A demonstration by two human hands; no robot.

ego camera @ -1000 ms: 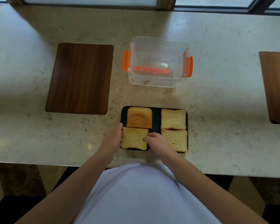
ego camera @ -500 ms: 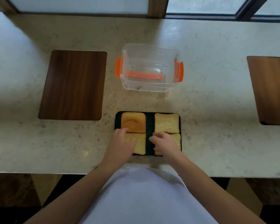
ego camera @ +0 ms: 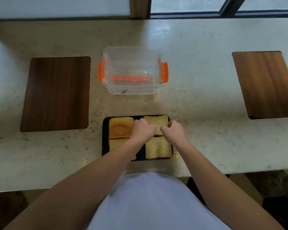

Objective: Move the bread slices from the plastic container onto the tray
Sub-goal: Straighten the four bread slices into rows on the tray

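Note:
A black tray (ego camera: 104, 143) lies near the counter's front edge with several toasted bread slices on it. The far left slice (ego camera: 120, 127) is darker, and my forearm partly covers the near left slice (ego camera: 115, 143). The near right slice (ego camera: 158, 147) lies flat. My left hand (ego camera: 143, 130) and my right hand (ego camera: 174, 131) curl their fingers around the two side edges of the far right slice (ego camera: 157, 122). The clear plastic container (ego camera: 131, 55) with orange clips stands behind the tray and holds only crumbs.
A dark wooden board (ego camera: 56, 93) lies left of the container and a lighter one (ego camera: 264, 83) at the far right. A window frame runs along the back of the stone counter (ego camera: 198, 100). The counter's front edge is close to my body.
Both hands have moved away from the near slices to the far right slice and now hold its sides. The bread and container have not shifted on the counter.

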